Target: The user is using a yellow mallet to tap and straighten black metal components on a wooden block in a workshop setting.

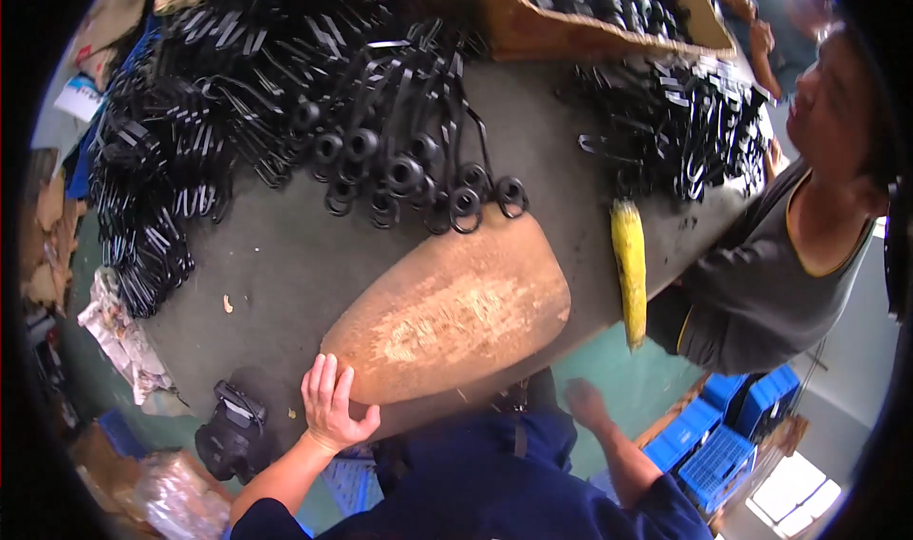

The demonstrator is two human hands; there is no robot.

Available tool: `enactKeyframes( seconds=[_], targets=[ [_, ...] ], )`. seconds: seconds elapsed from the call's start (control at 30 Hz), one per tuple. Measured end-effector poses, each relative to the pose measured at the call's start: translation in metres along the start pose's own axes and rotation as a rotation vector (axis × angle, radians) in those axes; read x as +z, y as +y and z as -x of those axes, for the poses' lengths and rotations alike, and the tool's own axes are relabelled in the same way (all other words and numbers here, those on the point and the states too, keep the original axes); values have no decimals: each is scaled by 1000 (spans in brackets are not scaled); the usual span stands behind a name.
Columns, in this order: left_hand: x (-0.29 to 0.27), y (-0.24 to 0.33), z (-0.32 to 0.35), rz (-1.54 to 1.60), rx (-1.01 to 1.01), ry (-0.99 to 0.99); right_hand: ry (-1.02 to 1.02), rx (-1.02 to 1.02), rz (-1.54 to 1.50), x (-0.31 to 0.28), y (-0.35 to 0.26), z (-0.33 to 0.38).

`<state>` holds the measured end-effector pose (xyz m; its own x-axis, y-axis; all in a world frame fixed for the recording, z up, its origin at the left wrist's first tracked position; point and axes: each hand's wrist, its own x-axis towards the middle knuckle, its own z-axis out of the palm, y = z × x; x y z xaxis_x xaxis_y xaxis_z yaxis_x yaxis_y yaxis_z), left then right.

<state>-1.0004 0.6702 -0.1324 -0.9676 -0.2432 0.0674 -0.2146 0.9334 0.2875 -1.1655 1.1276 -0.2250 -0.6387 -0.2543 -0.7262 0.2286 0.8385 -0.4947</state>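
Note:
A tan, rounded-triangular board (456, 312), scuffed pale in its middle, lies at the near edge of the dark table. My left hand (338, 409) rests at the board's near-left edge, fingers together and thumb spread, holding nothing. Off the table's near edge hangs my right hand (587, 404), smeared by motion, so its fingers do not show clearly. It touches nothing I can see. Just beyond the board is a heap of black bent rods (380, 112) with ring-shaped ends. Several rings (466, 202) reach the board's far edge.
A cardboard box (609, 40) of black ring parts stands at the back. Black clips (680, 131) are piled at right, near a yellow wrapped roll (629, 274). A person (789, 264) is on the right. A black bag (233, 431) lies near left; blue crates (718, 459) are lower right.

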Motion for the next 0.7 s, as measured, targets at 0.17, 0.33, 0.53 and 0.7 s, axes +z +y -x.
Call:
enactKeyframes(
  seconds=[0.17, 0.33, 0.53, 0.7],
  targets=[
    [0, 6, -11, 108, 59, 55, 641, -598, 150, -133, -153, -2],
    [3, 8, -22, 147, 98, 145, 731, -664, 415, -147, -178, -69],
    [-41, 47, -95, 331, 138, 396, 473, -793, 193, -171, -158, -85],
    [-62, 59, -274, 501, -5, 429, -296, -376, -734, -177, -133, -88]
  ],
)
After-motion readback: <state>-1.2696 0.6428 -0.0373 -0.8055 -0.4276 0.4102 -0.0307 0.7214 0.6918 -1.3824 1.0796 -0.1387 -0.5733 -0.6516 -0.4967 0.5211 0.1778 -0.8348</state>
